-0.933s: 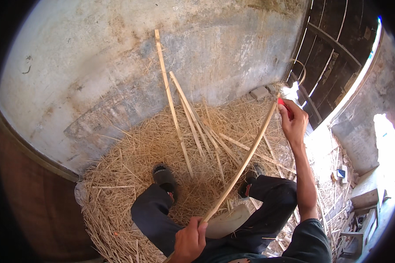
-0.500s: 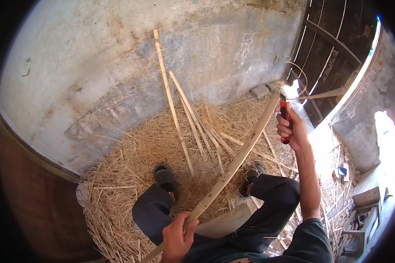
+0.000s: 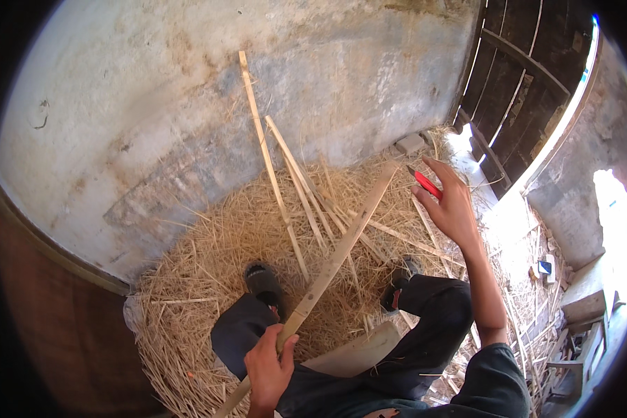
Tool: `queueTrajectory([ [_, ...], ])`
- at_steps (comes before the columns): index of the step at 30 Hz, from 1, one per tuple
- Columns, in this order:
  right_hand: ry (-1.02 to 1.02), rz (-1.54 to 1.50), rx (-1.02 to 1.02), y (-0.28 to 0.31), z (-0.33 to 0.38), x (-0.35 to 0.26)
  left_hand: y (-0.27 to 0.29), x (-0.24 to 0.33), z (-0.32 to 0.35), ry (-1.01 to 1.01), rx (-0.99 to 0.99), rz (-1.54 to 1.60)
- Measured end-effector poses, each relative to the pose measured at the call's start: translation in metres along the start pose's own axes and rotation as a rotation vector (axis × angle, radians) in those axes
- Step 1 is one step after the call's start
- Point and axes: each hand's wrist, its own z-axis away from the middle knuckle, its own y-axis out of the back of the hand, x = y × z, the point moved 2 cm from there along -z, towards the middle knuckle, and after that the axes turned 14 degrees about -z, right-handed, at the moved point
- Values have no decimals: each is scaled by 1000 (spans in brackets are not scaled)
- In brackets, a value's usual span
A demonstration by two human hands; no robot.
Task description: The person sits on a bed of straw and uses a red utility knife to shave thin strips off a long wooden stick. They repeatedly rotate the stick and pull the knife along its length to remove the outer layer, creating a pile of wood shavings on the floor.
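From the head view, I see the left hand (image 3: 267, 367) gripping 1 long pale strip (image 3: 327, 273), slanting over the straw (image 3: 181, 341) toward its wall-side edge. The right hand (image 3: 456, 209), fingers partly spread, holds a red knife (image 3: 428, 185), tip just beside the strip's upper end. Thinner strips (image 3: 266, 155) lean against the wall (image 3: 153, 104).

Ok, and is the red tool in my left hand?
No, the red tool is in your right hand, while your left hand grips the long pale strip.
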Motion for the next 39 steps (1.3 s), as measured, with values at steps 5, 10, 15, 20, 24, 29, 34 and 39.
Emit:
queueTrajectory([
  [5, -221, -111, -171, -22, -17, 51, -1, 2, 1, -13, -46, 23],
  [10, -259, -144, -157, -29, -14, 60, -2, -4, 4, -34, -6, 7],
  [15, -266, -191, -285, -19, -10, 81, 6, -15, 0, -10, -60, 34],
  [20, -286, -227, -443, -9, -3, 72, 23, -31, -6, -25, -119, 65],
  [24, -155, -155, -509, -7, -2, 75, 34, -30, -8, -30, -137, 46],
  [29, -61, 116, -261, -17, -1, 45, 36, -20, -5, -25, -90, -44],
  [34, -148, 69, -252, -24, -1, 45, 31, -17, -8, -54, -71, 6],
  [39, -292, -456, -318, -16, -2, 82, 37, -30, -9, -35, -183, 96],
])
